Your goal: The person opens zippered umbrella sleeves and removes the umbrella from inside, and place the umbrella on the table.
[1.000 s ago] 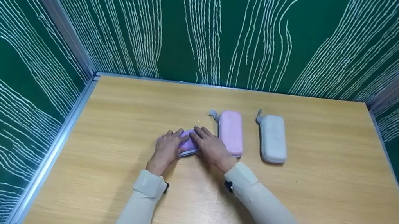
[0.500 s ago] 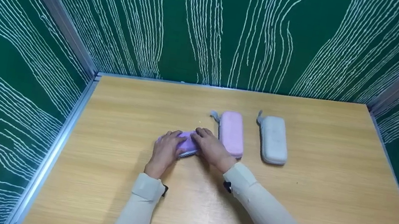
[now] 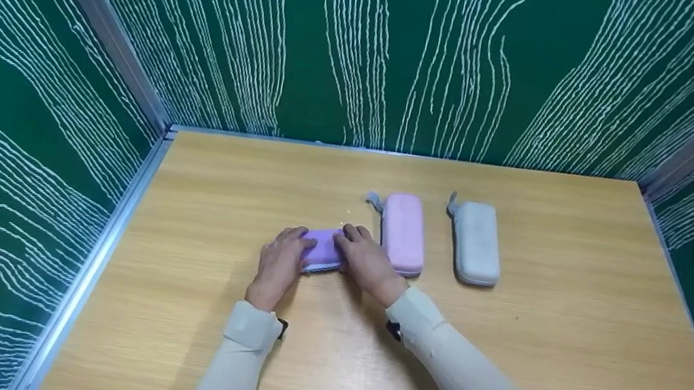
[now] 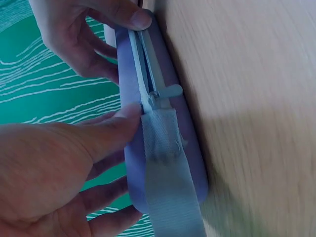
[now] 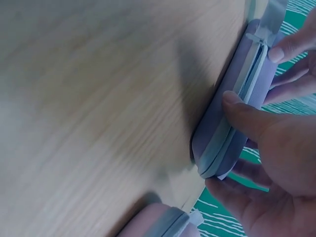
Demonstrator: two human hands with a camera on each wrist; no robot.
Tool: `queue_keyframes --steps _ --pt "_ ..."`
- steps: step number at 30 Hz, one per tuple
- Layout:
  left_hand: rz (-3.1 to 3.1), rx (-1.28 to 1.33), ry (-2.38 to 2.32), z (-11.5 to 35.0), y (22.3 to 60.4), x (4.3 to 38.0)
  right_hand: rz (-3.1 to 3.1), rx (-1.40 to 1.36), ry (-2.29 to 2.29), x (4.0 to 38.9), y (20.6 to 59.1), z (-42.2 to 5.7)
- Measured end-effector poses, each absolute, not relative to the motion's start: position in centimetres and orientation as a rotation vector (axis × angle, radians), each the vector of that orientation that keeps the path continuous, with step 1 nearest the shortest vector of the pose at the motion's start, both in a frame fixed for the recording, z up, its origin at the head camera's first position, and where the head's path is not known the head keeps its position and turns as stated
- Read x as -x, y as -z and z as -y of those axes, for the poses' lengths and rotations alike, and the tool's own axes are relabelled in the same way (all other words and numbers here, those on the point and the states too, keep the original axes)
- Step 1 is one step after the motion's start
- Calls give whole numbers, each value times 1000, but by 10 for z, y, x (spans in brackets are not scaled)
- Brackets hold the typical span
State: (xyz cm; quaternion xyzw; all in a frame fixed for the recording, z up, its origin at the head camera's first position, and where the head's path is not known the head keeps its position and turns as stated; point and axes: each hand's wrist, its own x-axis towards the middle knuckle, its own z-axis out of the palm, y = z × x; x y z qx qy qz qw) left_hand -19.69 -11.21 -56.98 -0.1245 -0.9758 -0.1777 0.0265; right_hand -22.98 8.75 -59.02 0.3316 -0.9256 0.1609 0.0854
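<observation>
A purple zip case (image 3: 323,250) lies on the table between both hands. My left hand (image 3: 279,267) grips its left end, the thumb on the near side by the zip and fingers over the top. From the right, my right hand (image 3: 371,264) holds the other end, its thumb (image 5: 234,98) pressed along the zip. In the left wrist view the zip is parted between the right thumb and the zipper pull (image 4: 170,92), which sits close to the left thumb. A grey strap (image 4: 173,192) extends from the case's left end. The inside is hidden.
A pink zip case (image 3: 403,231) lies just right of the right hand, its grey strap at the upper left. Farther right is a grey zip case (image 3: 477,242). Green walls (image 3: 314,45) with white wavy lines border the wooden table (image 3: 569,366).
My left hand has shifted a little left along the purple case, showing more of its top. The right hand stays nearly in place; the other cases have not moved.
</observation>
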Motion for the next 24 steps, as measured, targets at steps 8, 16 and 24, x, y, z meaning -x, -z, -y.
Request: queue_keyframes --steps 8,16,24 --pt "3019 442 470 112 571 203 2727 -942 -482 223 593 -86" --pt "3009 465 480 114 570 206 2747 -886 -474 218 594 -83" --pt "2987 479 522 115 572 205 2732 -831 -498 212 601 -81"
